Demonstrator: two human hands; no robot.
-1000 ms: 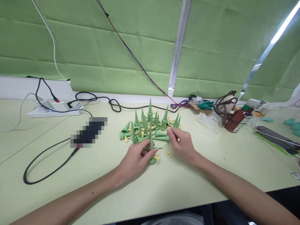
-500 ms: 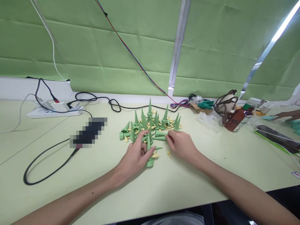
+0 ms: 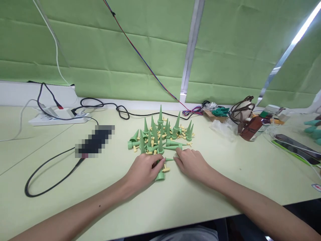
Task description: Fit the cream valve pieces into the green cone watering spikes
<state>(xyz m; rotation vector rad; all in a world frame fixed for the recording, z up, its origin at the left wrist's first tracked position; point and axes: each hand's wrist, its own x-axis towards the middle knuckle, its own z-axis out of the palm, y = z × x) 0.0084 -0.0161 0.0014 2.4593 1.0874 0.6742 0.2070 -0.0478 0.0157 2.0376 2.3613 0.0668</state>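
My left hand (image 3: pixel 144 170) is closed round a green plastic cone spike (image 3: pixel 159 174), its wide end showing below my fingers. A small yellow peg (image 3: pixel 165 169) sits at its side. My right hand (image 3: pixel 192 162) lies palm down on the table just right of it, fingers curled over where a loose yellow peg lay; what is under them is hidden. Behind both hands stands a pile of green cone spikes (image 3: pixel 160 135), some upright, some lying, mixed with several yellow pegs.
A black cable (image 3: pixel 47 174) loops at the left beside a blurred dark device (image 3: pixel 95 141); a white power strip (image 3: pixel 59 117) sits further back. A brown bag (image 3: pixel 247 125), plastic wrap and phones (image 3: pixel 296 147) lie right. Another person's green-gloved hand (image 3: pixel 313 129) is at the far right edge.
Both hands drew back toward me and lowered; the left tipped its cone from upright to slanting. The right hand came down over the loose yellow peg.
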